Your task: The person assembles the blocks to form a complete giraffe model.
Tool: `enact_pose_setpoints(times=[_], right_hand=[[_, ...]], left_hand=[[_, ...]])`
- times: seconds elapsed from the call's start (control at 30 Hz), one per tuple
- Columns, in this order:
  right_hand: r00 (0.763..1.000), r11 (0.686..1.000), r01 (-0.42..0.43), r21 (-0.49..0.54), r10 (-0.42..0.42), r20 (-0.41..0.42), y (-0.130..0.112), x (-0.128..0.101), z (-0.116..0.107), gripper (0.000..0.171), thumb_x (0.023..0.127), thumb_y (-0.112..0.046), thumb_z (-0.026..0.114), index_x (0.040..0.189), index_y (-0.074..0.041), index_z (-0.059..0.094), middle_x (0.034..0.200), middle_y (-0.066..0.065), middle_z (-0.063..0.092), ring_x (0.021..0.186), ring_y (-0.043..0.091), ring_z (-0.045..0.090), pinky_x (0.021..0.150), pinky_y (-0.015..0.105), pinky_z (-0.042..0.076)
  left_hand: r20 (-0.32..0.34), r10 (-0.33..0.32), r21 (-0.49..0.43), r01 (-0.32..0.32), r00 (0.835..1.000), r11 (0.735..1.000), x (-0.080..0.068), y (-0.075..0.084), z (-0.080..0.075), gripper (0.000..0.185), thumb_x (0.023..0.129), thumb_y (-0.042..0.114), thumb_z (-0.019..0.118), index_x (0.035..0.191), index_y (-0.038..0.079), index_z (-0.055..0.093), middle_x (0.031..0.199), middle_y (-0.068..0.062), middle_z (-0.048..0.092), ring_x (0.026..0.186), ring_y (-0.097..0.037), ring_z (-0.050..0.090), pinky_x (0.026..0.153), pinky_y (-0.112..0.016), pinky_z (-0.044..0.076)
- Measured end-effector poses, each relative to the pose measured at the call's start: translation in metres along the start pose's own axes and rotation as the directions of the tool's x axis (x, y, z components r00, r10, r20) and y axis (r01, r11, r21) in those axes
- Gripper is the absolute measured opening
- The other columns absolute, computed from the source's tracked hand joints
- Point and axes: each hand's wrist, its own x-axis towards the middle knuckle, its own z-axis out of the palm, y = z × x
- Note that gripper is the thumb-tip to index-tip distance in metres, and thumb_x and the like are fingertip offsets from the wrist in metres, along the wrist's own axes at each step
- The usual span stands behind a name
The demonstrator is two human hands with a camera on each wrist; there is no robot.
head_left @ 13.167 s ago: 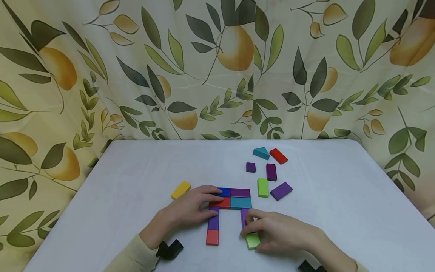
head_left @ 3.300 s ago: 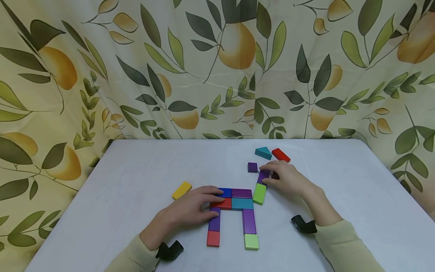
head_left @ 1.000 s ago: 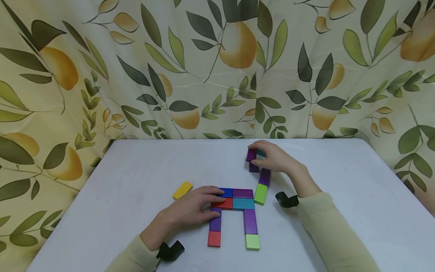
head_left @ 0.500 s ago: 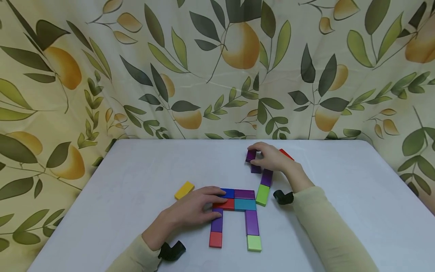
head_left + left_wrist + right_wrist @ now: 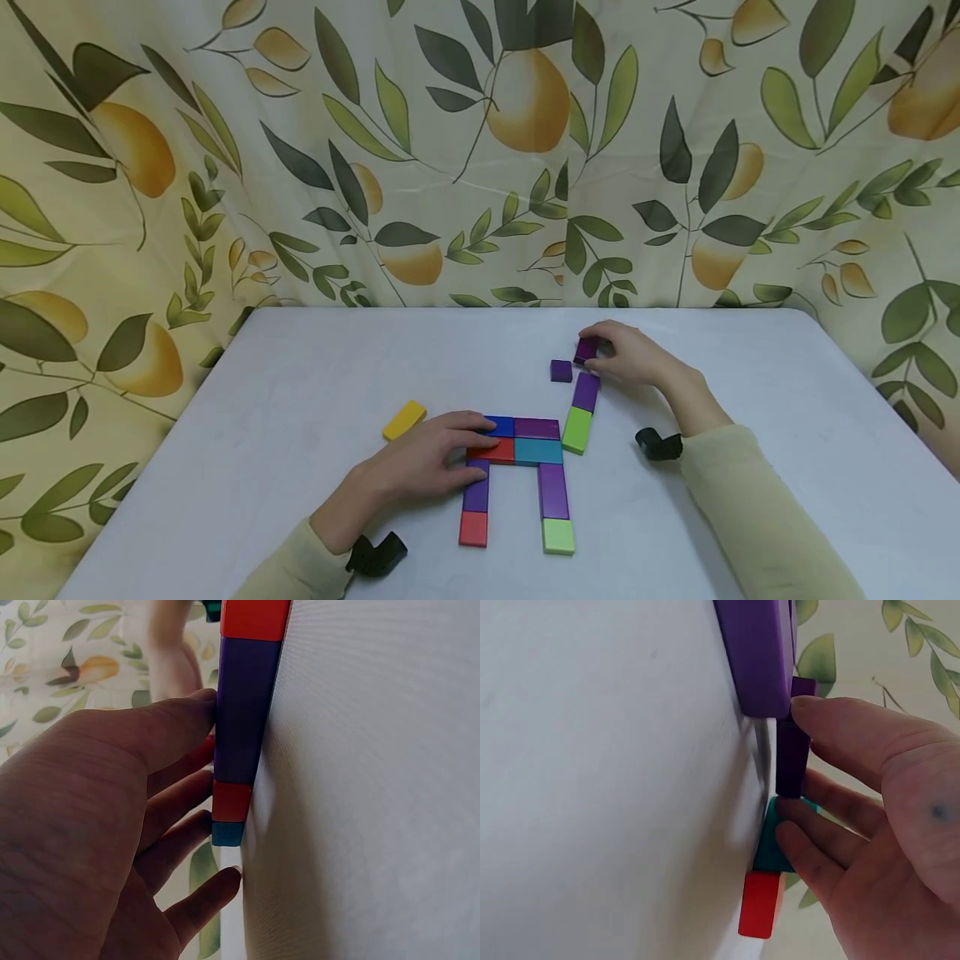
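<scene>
Shifted rightward, right hand has a pinching grip on purple block over white table before leafy curtain

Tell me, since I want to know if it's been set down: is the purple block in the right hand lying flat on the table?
Cannot tell. The right hand pinches the purple block beside the table; contact is hidden.

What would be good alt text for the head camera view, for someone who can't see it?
On a white table, a person's right hand pinches a small purple block just beyond a slanting green-and-purple row, while the left hand rests on a flat figure of coloured rectangular blocks. A yellow block lies apart to the left.
</scene>
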Motion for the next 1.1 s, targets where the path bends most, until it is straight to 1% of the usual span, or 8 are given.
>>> enact_pose_setpoints(times=[0.1, 0.23, 0.37, 0.53, 0.9, 1.1], right_hand=[[1.000, 1.000, 0.007, -0.005, -0.007, 0.004, 0.003, -0.004, -0.001, 0.047, 0.090, -0.006, 0.072, 0.132, 0.008, 0.059, 0.134, 0.028, 0.056, 0.129, 0.047, 0.047, 0.110, 0.059, 0.035], [1.000, 1.000, -0.014, 0.006, 0.014, 0.020, 0.005, -0.008, 0.000, 0.045, 0.090, -0.006, 0.071, 0.133, 0.006, 0.059, 0.135, 0.026, 0.056, 0.132, 0.046, 0.046, 0.111, 0.058, 0.034], [0.999, 0.999, -0.038, 0.015, 0.038, 0.017, 0.005, -0.011, 0.000, 0.043, 0.095, -0.011, 0.067, 0.135, 0.004, 0.059, 0.137, 0.024, 0.056, 0.134, 0.045, 0.044, 0.112, 0.059, 0.033], [0.999, 0.999, -0.037, 0.012, 0.037, -0.001, 0.004, -0.012, 0.002, 0.042, 0.099, -0.015, 0.064, 0.136, 0.005, 0.058, 0.136, 0.025, 0.056, 0.131, 0.044, 0.047, 0.111, 0.058, 0.035], [0.999, 0.999, -0.035, 0.009, 0.034, 0.006, 0.004, -0.013, 0.001, 0.043, 0.098, -0.013, 0.066, 0.137, 0.004, 0.058, 0.136, 0.023, 0.057, 0.132, 0.043, 0.046, 0.111, 0.059, 0.035], [1.000, 1.000, -0.029, 0.010, 0.029, 0.003, 0.005, -0.014, 0.002, 0.043, 0.097, -0.014, 0.068, 0.136, 0.004, 0.059, 0.134, 0.022, 0.059, 0.131, 0.042, 0.047, 0.110, 0.058, 0.035]], left_hand=[[0.002, -0.001, -0.001, 0.001, 1.000, 1.000, 0.000, 0.001, -0.001, 0.042, 0.097, 0.032, 0.070, 0.137, 0.019, 0.066, 0.148, 0.006, 0.051, 0.140, -0.015, 0.040, 0.111, -0.036, 0.039], [0.002, -0.005, 0.000, 0.005, 1.000, 1.000, -0.001, 0.001, -0.001, 0.042, 0.097, 0.032, 0.069, 0.137, 0.019, 0.066, 0.148, 0.006, 0.051, 0.140, -0.015, 0.041, 0.112, -0.036, 0.039], [-0.002, 0.000, 0.001, 0.000, 1.000, 1.000, -0.001, 0.001, -0.001, 0.042, 0.097, 0.032, 0.070, 0.137, 0.019, 0.066, 0.147, 0.006, 0.051, 0.140, -0.015, 0.041, 0.112, -0.036, 0.038], [0.000, 0.002, 0.000, -0.002, 1.000, 1.000, 0.000, 0.000, 0.000, 0.042, 0.097, 0.032, 0.070, 0.137, 0.019, 0.066, 0.147, 0.006, 0.051, 0.140, -0.016, 0.041, 0.112, -0.037, 0.039], [-0.001, -0.010, 0.000, 0.010, 1.000, 1.000, -0.001, 0.002, -0.002, 0.042, 0.097, 0.033, 0.069, 0.137, 0.020, 0.066, 0.148, 0.007, 0.051, 0.141, -0.014, 0.040, 0.112, -0.036, 0.039], [-0.007, -0.003, 0.001, 0.003, 1.000, 1.000, -0.001, 0.002, -0.001, 0.042, 0.097, 0.034, 0.069, 0.137, 0.019, 0.066, 0.147, 0.006, 0.051, 0.140, -0.016, 0.041, 0.111, -0.037, 0.040]])
